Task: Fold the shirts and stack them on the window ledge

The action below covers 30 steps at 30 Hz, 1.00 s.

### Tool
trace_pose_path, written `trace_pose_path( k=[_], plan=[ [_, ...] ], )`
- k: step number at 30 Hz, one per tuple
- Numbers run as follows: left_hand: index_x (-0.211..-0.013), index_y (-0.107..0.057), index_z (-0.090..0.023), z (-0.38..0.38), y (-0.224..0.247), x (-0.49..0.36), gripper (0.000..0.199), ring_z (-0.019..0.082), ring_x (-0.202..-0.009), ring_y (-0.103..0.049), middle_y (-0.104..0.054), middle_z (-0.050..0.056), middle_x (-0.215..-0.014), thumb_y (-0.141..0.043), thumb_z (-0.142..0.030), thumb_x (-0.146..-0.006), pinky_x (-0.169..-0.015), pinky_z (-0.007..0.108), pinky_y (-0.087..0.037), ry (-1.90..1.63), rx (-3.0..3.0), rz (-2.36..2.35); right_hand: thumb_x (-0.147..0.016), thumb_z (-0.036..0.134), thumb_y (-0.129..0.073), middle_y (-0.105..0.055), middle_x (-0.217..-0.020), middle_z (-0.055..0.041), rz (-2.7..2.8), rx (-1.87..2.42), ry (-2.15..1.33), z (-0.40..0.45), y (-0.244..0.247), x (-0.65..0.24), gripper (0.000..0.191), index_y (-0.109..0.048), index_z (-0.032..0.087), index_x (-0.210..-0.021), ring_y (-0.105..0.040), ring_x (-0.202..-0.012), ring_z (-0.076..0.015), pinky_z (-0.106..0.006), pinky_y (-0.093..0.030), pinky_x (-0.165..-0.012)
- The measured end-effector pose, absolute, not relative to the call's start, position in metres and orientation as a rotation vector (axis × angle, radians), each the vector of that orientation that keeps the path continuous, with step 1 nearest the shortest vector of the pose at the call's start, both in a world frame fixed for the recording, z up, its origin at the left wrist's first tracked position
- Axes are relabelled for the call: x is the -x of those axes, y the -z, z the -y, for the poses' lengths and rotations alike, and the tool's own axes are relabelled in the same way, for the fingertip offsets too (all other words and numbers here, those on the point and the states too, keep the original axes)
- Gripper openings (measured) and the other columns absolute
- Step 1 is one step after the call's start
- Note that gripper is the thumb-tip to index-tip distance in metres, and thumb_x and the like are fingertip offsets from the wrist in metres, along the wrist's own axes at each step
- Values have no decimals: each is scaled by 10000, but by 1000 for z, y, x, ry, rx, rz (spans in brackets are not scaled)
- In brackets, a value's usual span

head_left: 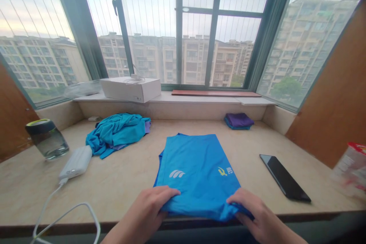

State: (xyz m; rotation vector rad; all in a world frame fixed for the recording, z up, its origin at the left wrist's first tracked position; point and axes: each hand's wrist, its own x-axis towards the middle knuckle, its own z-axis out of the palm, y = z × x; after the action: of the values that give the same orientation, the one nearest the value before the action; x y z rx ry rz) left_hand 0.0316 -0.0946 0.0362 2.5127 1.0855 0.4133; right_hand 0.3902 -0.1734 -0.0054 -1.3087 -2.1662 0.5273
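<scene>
A blue shirt (197, 164) with a white logo and a small yellow and white print lies partly folded on the counter, its near end at the front edge. My left hand (153, 206) grips the near left corner, thumb on top of the cloth. At the near right corner, my right hand (251, 209) pinches the fabric, which bunches up between thumb and fingers. The fingers under the cloth are partly hidden on both sides.
Behind lie a crumpled teal garment pile (120, 133) and a folded purple and teal stack (238, 121). A bottle (47, 139) and a white power bank (76, 162) with cable are left; a phone (284, 177) and plastic bag (350, 169) right. A white box (130, 88) sits on the sill.
</scene>
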Motion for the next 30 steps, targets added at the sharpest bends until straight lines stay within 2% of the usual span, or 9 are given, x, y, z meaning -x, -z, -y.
trace_pose_path(
  k=[3, 5, 9, 13, 17, 20, 23, 28, 30],
  plan=[
    [-1188, -697, -316, 99, -28, -25, 666, 209, -1070, -695, -756, -20, -1159, -468, -26, -634, -982, 282, -495, -462, -2398, -1108, -839, 316, -760, -659, -1338, -96, 2288, 1282, -439, 193, 16, -397, 539, -612, 383, -1353, -628, -1216, -325, -456, -522, -1039],
    [-1157, -716, -317, 95, -26, -23, 622, 223, -1054, -696, -765, -20, -1124, -481, -53, -645, -969, 295, -502, -498, -2347, -1139, -827, 275, -764, -578, -1458, -67, 2383, 1239, -361, 196, 27, -400, 698, -508, 440, -1456, -577, -1299, -349, -505, -482, -1097],
    [-1122, -740, -304, 94, -29, -18, 456, 240, -1005, -685, -773, 8, -1067, -525, -159, -748, -906, 301, -517, -506, -2246, -1207, -912, 194, -625, -553, -1470, -17, 2437, 1183, -226, 192, 44, -402, 654, -457, 484, -1474, -585, -1300, -318, -512, -486, -1101],
    [-1066, -762, -280, 97, -39, -10, 352, 242, -954, -669, -773, 30, -1024, -543, -264, -792, -876, 297, -503, -516, -2159, -1264, -951, 212, -558, -700, -1300, -16, 2326, 1052, -350, 190, 46, -402, 509, -569, 464, -1393, -678, -1166, -299, -492, -511, -1061],
    [-947, -771, -215, 83, -62, -14, 308, 242, -874, -661, -769, 46, -917, -543, -392, -839, -815, 292, -499, -623, -2099, -1199, -968, 353, -519, -776, -1009, -74, 1937, 1086, -534, 176, 36, -402, 248, -726, 341, -1105, -731, -918, -288, -409, -591, -848],
    [-839, -750, -174, 48, -80, -26, 363, 239, -814, -650, -746, 36, -813, -530, -463, -850, -729, 283, -484, -680, -2084, -1211, -964, 488, -501, -756, -897, -89, 1679, 1210, -592, 138, 19, -402, 350, -736, 230, -938, -705, -820, -273, -365, -576, -743],
    [-790, -731, -165, -7, -78, -41, 337, 229, -785, -641, -723, 19, -762, -540, -439, -827, -681, 274, -449, -647, -2167, -1255, -924, 557, -522, -735, -812, -74, 1640, 1309, -650, 79, 1, -402, 446, -724, 176, -811, -673, -784, -262, -343, -546, -701],
    [-668, -687, -158, -80, -39, -54, 261, 238, -714, -645, -674, 30, -652, -585, -374, -773, -615, 279, -399, -533, -2288, -1508, -824, 442, -613, -735, -752, -46, 1603, 1544, -631, 0, 10, -400, 402, -736, 136, -1055, -674, -700, -230, -322, -522, -651],
    [-671, -691, -158, -92, -27, -55, 256, 251, -742, -661, -696, 47, -679, -588, -366, -781, -646, 290, -421, -558, -2290, -1541, -779, 388, -647, -719, -706, -40, 1593, 1627, -555, -14, 20, -402, 393, -735, 118, -1052, -661, -652, -217, -308, -499, -620]
  ],
)
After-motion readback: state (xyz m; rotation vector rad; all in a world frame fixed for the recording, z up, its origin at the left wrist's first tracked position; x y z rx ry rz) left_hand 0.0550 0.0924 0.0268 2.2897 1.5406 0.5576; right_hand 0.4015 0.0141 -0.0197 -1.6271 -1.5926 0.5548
